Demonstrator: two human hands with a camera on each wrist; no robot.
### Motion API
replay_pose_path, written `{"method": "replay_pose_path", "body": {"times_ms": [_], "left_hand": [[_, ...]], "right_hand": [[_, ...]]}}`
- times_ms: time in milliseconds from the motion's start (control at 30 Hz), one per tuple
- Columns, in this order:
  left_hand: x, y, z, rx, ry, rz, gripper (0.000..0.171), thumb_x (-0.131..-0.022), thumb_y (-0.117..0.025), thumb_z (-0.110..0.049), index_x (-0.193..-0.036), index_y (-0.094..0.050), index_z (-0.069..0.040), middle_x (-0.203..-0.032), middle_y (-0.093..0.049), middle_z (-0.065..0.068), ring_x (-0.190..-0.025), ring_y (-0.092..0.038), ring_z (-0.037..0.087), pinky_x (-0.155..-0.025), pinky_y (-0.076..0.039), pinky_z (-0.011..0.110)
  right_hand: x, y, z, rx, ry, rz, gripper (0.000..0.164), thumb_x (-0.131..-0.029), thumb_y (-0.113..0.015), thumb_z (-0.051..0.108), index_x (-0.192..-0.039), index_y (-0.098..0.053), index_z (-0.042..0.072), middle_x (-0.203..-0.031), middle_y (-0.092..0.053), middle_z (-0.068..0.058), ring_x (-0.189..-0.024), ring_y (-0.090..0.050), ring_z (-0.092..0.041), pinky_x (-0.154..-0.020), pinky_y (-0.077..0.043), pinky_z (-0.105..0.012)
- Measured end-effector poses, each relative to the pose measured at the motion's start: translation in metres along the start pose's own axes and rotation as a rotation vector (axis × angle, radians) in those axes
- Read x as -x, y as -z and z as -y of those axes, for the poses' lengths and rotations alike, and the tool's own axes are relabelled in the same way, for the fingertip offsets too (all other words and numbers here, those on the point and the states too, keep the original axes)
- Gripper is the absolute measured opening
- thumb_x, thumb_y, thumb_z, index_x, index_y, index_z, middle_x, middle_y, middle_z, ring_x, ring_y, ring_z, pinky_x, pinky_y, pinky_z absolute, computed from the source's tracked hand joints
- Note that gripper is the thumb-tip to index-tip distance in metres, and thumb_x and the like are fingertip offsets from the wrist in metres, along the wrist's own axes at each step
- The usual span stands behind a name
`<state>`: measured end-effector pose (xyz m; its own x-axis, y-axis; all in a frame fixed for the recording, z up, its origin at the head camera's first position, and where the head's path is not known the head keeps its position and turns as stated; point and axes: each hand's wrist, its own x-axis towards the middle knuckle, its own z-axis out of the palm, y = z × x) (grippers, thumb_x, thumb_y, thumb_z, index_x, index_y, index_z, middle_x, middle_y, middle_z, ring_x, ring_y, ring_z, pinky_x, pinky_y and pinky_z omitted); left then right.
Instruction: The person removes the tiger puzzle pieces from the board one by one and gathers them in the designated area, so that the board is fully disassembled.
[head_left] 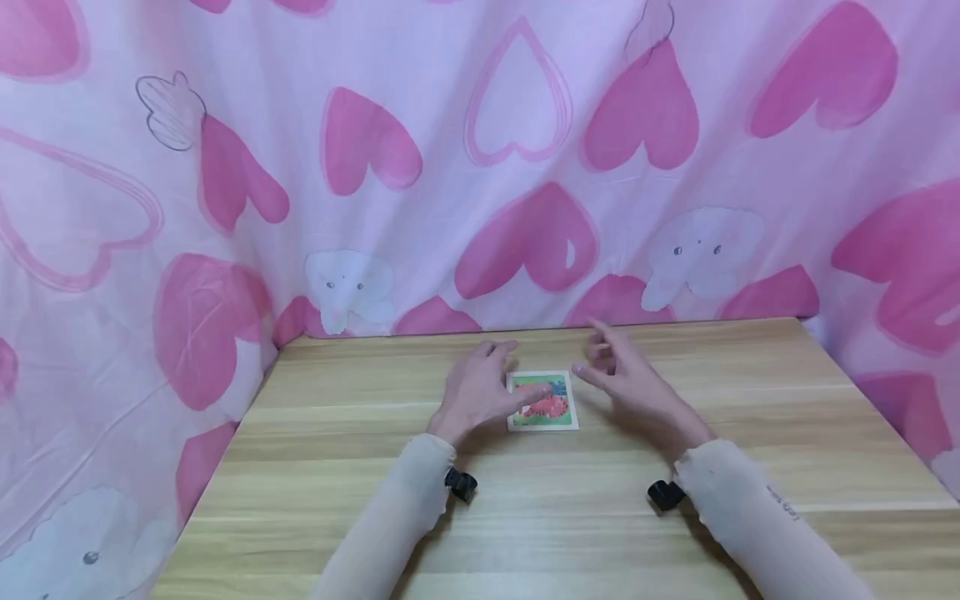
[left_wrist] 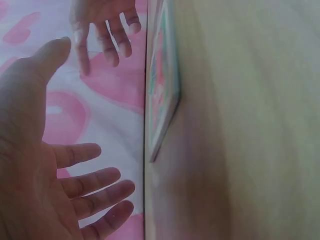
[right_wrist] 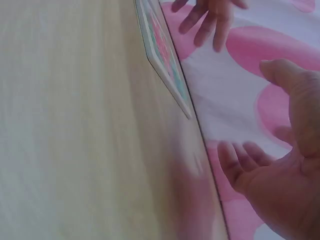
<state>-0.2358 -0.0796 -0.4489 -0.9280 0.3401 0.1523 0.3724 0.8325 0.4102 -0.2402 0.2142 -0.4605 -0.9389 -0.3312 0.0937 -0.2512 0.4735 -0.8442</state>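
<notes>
A small square picture board, with a pink-red figure on a green ground and a white border, lies flat on the wooden table. Above its left side hovers my left hand, thumb across part of the picture in the head view, holding nothing. My right hand is raised just right of the board, fingers apart and slightly bent, with nothing in it. Both wrist views show the board from its edge, apart from the fingers of my left hand and of my right hand.
A pink curtain printed with hearts and pale animal faces hangs behind the table and along both sides. Each sleeved wrist carries a small black camera, one on the left and one on the right.
</notes>
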Motion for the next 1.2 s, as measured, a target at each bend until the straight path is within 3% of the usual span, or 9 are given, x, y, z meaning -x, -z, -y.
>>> {"method": "replay_pose_path", "body": {"times_ms": [167,333,533,767,1000,1200], "left_hand": [[0.0,-0.005,0.001,0.09,0.018,0.065,0.105,-0.088,-0.079,-0.077,-0.17,-0.046,-0.021,-0.165,-0.056,0.009,-0.149,-0.055,0.034,-0.113,-0.054,0.059],[-0.001,-0.013,0.004,0.212,0.013,0.075,0.094,-0.091,-0.088,-0.058,-0.167,-0.05,-0.018,-0.164,-0.058,0.008,-0.153,-0.052,0.033,-0.122,-0.046,0.059],[-0.003,-0.017,0.014,0.309,0.006,0.065,0.071,-0.092,-0.093,-0.045,-0.151,-0.067,-0.015,-0.152,-0.066,0.006,-0.142,-0.059,0.029,-0.122,-0.047,0.051],[-0.005,-0.018,0.021,0.347,-0.014,0.09,0.055,-0.091,-0.095,-0.035,-0.14,-0.077,-0.019,-0.131,-0.067,0.005,-0.114,-0.061,0.022,-0.101,-0.055,0.043],[-0.004,-0.02,0.021,0.373,0.008,0.123,0.053,-0.091,-0.094,-0.039,-0.14,-0.077,-0.027,-0.129,-0.059,0.004,-0.113,-0.056,0.02,-0.1,-0.052,0.043],[-0.002,-0.021,0.019,0.35,0.006,0.138,0.048,-0.092,-0.094,-0.037,-0.137,-0.08,-0.027,-0.135,-0.056,0.005,-0.122,-0.053,0.023,-0.111,-0.05,0.047]], "right_hand": [[-0.005,-0.012,-0.009,-0.032,0.032,0.059,0.074,-0.108,-0.077,0.025,-0.17,-0.041,0.006,-0.144,-0.064,-0.023,-0.121,-0.068,-0.032,-0.105,-0.058,-0.042],[-0.006,-0.019,-0.016,-0.071,0.032,0.073,0.061,-0.104,-0.081,0.017,-0.158,-0.057,0.0,-0.132,-0.072,-0.02,-0.112,-0.07,-0.029,-0.087,-0.061,-0.026],[-0.014,-0.027,-0.018,-0.069,-0.007,0.059,0.054,-0.099,-0.087,0.018,-0.146,-0.068,0.001,-0.123,-0.071,-0.017,-0.101,-0.066,-0.024,-0.083,-0.058,-0.024],[-0.016,-0.027,-0.022,-0.03,-0.02,0.04,0.05,-0.095,-0.091,0.021,-0.14,-0.074,0.006,-0.116,-0.072,-0.012,-0.097,-0.064,-0.024,-0.08,-0.056,-0.024],[-0.015,-0.027,-0.021,0.042,-0.011,0.044,0.047,-0.092,-0.094,0.021,-0.135,-0.077,0.009,-0.108,-0.071,-0.009,-0.093,-0.062,-0.024,-0.079,-0.055,-0.027],[-0.017,-0.028,-0.021,0.084,-0.023,0.045,0.043,-0.092,-0.094,0.021,-0.132,-0.08,0.015,-0.11,-0.07,-0.006,-0.094,-0.061,-0.023,-0.08,-0.054,-0.029]]}}
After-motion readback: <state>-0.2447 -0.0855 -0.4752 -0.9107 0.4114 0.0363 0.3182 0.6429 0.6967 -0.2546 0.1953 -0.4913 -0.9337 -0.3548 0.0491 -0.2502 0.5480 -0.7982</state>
